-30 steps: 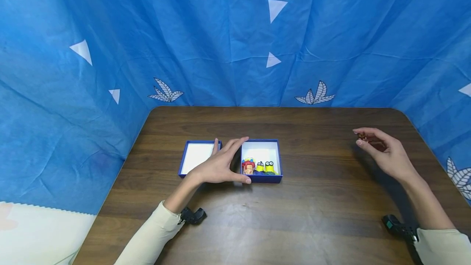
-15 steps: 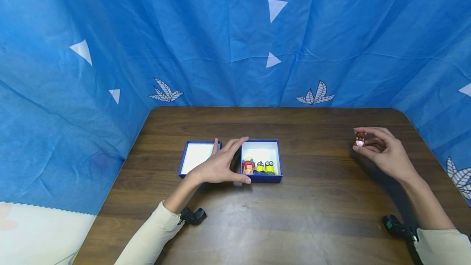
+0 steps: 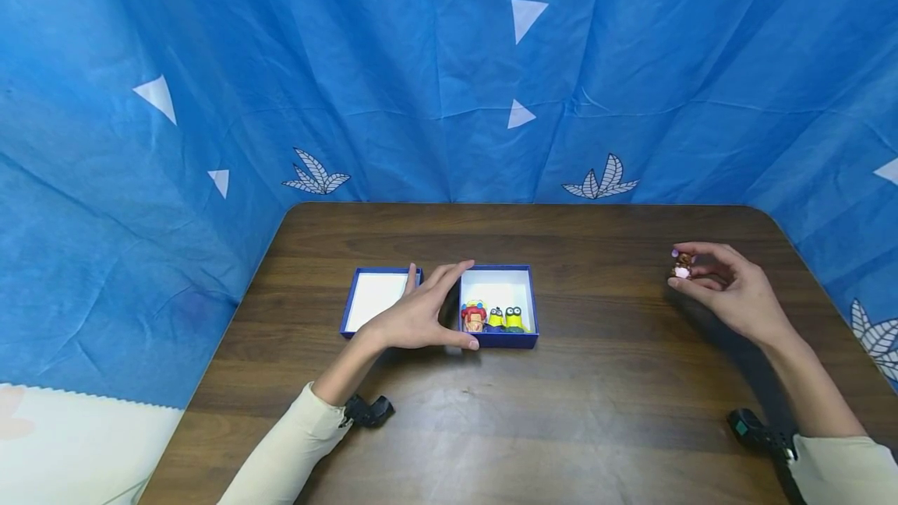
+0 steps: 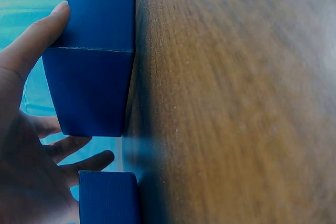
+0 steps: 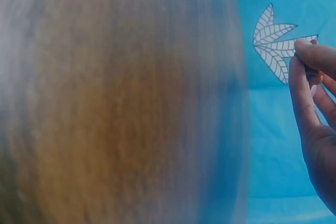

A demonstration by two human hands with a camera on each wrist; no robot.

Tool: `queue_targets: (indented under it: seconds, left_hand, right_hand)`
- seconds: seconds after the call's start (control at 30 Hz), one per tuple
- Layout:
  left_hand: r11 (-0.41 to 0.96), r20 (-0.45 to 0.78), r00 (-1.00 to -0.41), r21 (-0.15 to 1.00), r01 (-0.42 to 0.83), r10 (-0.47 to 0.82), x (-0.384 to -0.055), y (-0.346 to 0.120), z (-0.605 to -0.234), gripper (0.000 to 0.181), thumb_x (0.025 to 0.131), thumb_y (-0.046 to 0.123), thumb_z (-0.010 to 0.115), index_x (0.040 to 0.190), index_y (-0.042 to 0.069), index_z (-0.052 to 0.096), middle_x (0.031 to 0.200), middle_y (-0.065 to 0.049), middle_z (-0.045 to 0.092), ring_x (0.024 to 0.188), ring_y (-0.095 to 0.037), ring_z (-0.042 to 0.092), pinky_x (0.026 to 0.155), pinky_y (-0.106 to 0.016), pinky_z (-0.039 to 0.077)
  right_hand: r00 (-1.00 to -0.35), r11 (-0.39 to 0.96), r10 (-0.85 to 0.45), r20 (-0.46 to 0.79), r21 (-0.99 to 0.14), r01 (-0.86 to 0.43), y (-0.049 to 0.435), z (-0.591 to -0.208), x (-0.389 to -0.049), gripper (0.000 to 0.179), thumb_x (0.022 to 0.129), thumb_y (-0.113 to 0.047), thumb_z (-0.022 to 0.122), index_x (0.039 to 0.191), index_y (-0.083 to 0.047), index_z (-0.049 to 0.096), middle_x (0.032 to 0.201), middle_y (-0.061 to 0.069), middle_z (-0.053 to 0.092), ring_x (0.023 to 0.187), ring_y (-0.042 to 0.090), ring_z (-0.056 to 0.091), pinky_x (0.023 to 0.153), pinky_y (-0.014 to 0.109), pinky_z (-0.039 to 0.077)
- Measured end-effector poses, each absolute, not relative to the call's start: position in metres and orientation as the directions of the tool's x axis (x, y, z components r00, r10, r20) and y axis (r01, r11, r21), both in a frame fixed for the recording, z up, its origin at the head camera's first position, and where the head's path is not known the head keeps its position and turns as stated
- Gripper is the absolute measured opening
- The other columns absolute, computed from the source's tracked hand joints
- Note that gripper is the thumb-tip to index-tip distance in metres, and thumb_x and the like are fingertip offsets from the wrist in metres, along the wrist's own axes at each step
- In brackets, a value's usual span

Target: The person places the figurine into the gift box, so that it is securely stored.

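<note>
My left hand (image 3: pixel 418 314) spans the left side of an open blue box (image 3: pixel 500 287), thumb against its front wall and fingers at the back corner. Inside, along the front, sit a figurine with a red hat (image 3: pixel 474 318) and two yellow minion figurines, one of them a two-eyed minion (image 3: pixel 514 319). In the left wrist view the thumb (image 4: pixel 55 22) lies on the box's outer wall (image 4: pixel 94 87). Over the table's right side, my right hand (image 3: pixel 737 287) pinches a small brown figurine (image 3: pixel 683 265) with a pale pink patch between thumb and fingertips; the fingers partly cover it.
The blue-edged box lid (image 3: pixel 375 298), white inside up, lies left of the box, partly behind my left hand. A brown wooden table (image 3: pixel 596 411) carries everything. Blue patterned cloth (image 3: pixel 449 84) hangs behind and at both sides.
The brown figurine has turned in my right fingers, bringing its pale pink patch into view, and shifted slightly left. My left hand and the box have stayed in place.
</note>
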State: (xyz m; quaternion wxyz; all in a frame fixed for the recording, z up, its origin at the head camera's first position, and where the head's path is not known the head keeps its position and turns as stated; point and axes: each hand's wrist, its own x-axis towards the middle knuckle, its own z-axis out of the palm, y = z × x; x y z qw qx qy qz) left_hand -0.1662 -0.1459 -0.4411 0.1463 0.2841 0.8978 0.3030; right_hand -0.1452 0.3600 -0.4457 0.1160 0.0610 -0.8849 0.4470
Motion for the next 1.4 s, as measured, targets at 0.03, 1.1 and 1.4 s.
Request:
queue_targets:
  seconds: [0.03,1.1,1.4]
  left_hand:
    - [0.655,-0.091,-0.795,0.627,0.422,0.599,-0.166,-0.146,-0.441,0.125,0.080,0.066,0.088,0.174,0.029,0.015,0.177,-0.005,0.031,0.165,-0.033,0.034,0.129,-0.075,-0.018]
    - [0.664,-0.102,-0.795,0.618,0.420,0.598,-0.166,-0.146,-0.441,0.125,0.080,0.066,0.087,0.174,0.034,0.012,0.177,-0.005,0.030,0.165,-0.033,0.033,0.129,-0.075,-0.017]
    - [0.661,-0.099,-0.795,0.621,0.421,0.599,-0.167,-0.146,-0.441,0.125,0.080,0.067,0.088,0.174,0.031,0.013,0.177,-0.005,0.030,0.165,-0.033,0.034,0.129,-0.075,-0.017]
  right_hand:
    - [-0.966,0.596,-0.002,0.259,-0.776,-0.209,0.360,-0.446,-0.145,0.056,0.090,0.000,0.085,0.141,-0.004,0.064,0.116,-0.015,0.062,0.090,-0.010,0.065,0.077,0.002,0.055]
    - [-0.963,0.570,0.004,0.268,-0.792,-0.218,0.350,-0.446,-0.147,0.054,0.086,0.007,0.086,0.132,0.002,0.058,0.112,-0.022,0.067,0.085,-0.009,0.068,0.072,0.005,0.056]
    - [-0.956,0.561,-0.026,0.291,-0.788,-0.255,0.347,-0.446,-0.148,0.052,0.083,0.011,0.086,0.129,0.002,0.061,0.108,-0.018,0.069,0.081,-0.007,0.070,0.069,0.007,0.057]
